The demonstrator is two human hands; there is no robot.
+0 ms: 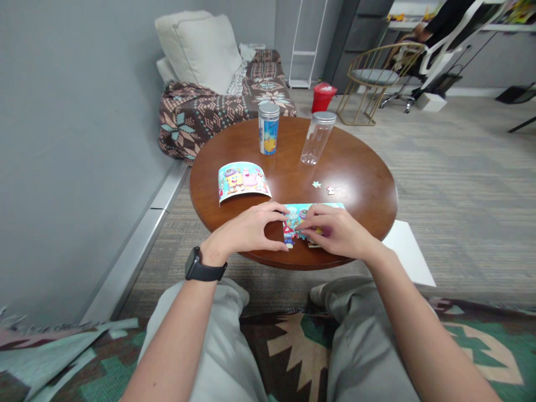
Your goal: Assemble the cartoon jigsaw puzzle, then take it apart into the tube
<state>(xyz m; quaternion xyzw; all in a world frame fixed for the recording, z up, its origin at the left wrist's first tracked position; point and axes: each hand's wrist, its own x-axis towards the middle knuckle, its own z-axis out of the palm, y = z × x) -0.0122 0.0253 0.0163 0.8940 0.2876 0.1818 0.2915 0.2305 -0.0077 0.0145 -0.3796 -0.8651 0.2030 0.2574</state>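
Observation:
A jigsaw puzzle with bright cartoon figures lies near the front edge of the round table, mostly joined, with a gap along its lower side. At its left edge rests my left hand, thumb and fingers spread apart around the corner. Over the middle of the puzzle, my right hand has its fingertips pinched together; whatever is between them is too small to make out. Beyond the puzzle lie two loose puzzle pieces, a light-blue piece and a whitish piece. A curled picture sheet with similar cartoon figures stands to the left.
On the wooden table stand a jar with a blue label and a clear jar, both silver-lidded. A covered sofa, a red bin, a gold chair and a person's hand appear behind.

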